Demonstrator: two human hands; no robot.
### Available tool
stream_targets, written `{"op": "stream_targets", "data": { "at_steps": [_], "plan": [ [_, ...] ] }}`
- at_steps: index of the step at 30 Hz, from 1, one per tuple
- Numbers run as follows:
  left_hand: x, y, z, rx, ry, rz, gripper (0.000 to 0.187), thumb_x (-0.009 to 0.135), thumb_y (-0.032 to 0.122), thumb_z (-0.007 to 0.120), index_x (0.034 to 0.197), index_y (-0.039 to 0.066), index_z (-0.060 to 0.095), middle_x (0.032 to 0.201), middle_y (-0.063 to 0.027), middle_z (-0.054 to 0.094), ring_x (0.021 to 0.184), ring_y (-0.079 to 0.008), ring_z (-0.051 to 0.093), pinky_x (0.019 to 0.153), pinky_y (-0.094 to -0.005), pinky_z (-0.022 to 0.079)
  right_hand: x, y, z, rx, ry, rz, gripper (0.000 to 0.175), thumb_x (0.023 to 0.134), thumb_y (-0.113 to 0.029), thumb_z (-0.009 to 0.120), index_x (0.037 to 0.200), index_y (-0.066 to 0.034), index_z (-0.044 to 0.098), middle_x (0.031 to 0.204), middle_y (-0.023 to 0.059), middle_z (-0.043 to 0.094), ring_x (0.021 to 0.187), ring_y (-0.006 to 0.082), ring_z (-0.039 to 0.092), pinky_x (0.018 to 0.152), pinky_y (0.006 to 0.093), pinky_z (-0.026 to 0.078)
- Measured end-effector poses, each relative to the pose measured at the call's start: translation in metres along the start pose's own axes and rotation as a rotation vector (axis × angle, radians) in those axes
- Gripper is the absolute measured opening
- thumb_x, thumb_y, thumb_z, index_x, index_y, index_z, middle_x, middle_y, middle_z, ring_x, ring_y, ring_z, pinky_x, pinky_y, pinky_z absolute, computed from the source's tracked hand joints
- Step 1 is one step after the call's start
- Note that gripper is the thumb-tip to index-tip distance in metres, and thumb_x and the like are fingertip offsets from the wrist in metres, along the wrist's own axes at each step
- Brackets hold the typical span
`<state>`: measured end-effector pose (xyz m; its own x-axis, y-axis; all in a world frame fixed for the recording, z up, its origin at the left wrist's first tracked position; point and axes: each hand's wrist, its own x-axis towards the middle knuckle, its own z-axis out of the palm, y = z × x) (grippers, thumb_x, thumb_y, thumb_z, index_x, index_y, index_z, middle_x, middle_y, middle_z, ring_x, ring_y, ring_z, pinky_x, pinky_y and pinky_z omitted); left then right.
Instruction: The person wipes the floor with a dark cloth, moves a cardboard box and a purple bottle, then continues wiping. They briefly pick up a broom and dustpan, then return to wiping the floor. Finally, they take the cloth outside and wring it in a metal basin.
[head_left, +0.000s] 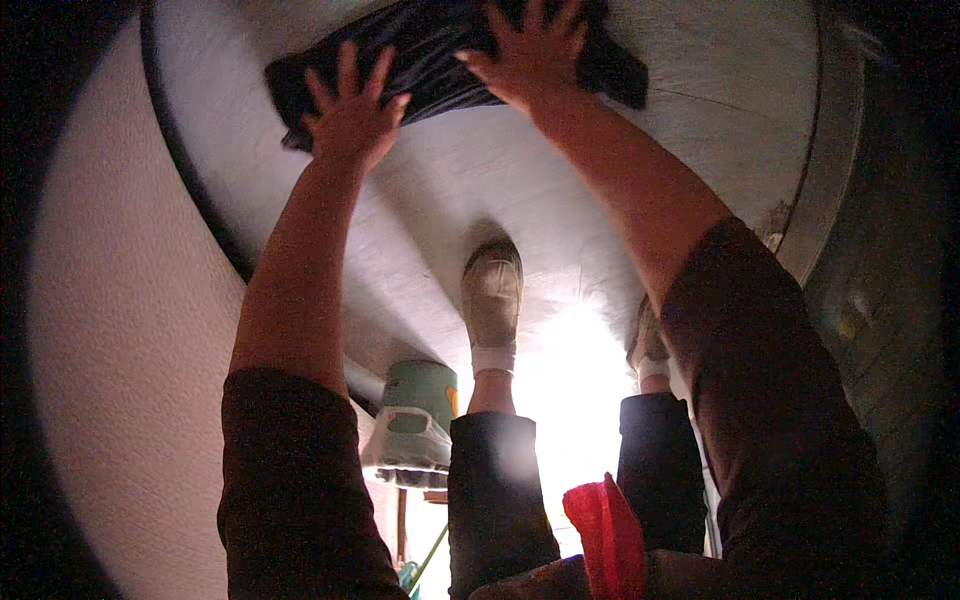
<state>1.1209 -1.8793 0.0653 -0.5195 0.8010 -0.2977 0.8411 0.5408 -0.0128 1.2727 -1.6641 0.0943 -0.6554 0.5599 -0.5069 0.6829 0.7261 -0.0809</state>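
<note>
A dark cloth (431, 64), folded or bunched into a long strip, lies on the pale floor (442, 161) at the top of the view. Upon its left part rests my left hand (352, 120), fingers spread and palm down. My right hand (536, 64) is likewise splayed over the right part of the same fabric, its fingertips near the top rim. Neither hand has its fingers closed around the cloth. Creases run along the dark material between the two hands.
A pale wall (127, 337) with a dark baseboard (176, 165) bounds the left. Behind my shoe (493, 292) stands a green bin (416, 382) with a translucent plastic bag (409, 450). Red fabric (606, 532) hangs near my body. Glare whites out some floor between my legs.
</note>
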Motion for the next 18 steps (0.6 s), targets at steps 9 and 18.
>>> {"op": "stream_targets", "data": {
  "at_steps": [9,18],
  "plan": [
    [-0.153,0.083,0.044,-0.32,-0.213,-0.61,0.097,0.092,0.074,0.057,0.168,0.032,0.012,0.171,-0.0282,-0.011,0.145,-0.0738,-0.004,0.1,-0.0895,0.031,-0.08,0.027,0.081,-0.008,0.369,-0.634,0.083,0.087,-0.069,0.068,0.159,-0.0351,0.042,0.172,0.0137,0.016,0.15,0.0591,0.017,0.108,0.0778,0.031],
    [-0.223,0.349,0.032,-0.519,-0.152,-0.055,0.08,0.088,0.048,0.077,0.158,0.031,0.045,0.174,-0.0222,0.004,0.148,-0.0701,0.0,0.101,-0.0898,0.028,-0.233,0.28,0.133,-0.179,0.283,-0.455,0.093,0.088,-0.069,0.067,0.163,-0.0235,0.035,0.174,0.0186,0.009,0.154,0.0563,0.012,0.113,0.0769,0.028]
  ]
}}
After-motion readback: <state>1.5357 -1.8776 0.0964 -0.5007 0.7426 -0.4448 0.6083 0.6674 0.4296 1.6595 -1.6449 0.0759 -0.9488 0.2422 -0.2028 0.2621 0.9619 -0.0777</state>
